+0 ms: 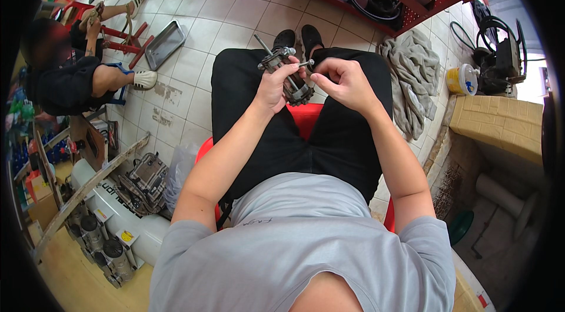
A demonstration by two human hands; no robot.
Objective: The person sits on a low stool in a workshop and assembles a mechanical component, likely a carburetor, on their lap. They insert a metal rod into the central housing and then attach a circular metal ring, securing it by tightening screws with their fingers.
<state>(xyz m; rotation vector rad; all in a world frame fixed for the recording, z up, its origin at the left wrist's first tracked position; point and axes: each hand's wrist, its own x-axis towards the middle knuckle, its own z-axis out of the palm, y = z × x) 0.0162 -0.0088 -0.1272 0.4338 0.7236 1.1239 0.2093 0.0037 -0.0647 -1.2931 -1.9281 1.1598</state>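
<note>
In the head view, here I am with my left hand (pixel 274 89) wrapped round a dark grey, roughly cylindrical metal assembly (pixel 298 92), thumb across its front, held out over the gap between my knees, above the red plastic stool (pixel 305 116). A thin, straight metal rod (pixel 263 45) sticks out of its upper end, and a short silvery bolt-like piece (pixel 307 63) pokes out toward my right hand (pixel 346 85). And that right hand hangs just beside it, fingers curled, thumb near the index; whether it pinches something small or touches the piece, I can't tell. Now the feel: all that metal should be dense for its size, rigid, with no give, likely slick if there's oil about. The body looks tough; the slender rod is what I'd fear bending. So the best hold is round the thick middle, palm underneath, clear of the knobbly lower end, whose edges could bite. The silvery piece suits a fingertip pinch, nothing heavier.
</note>
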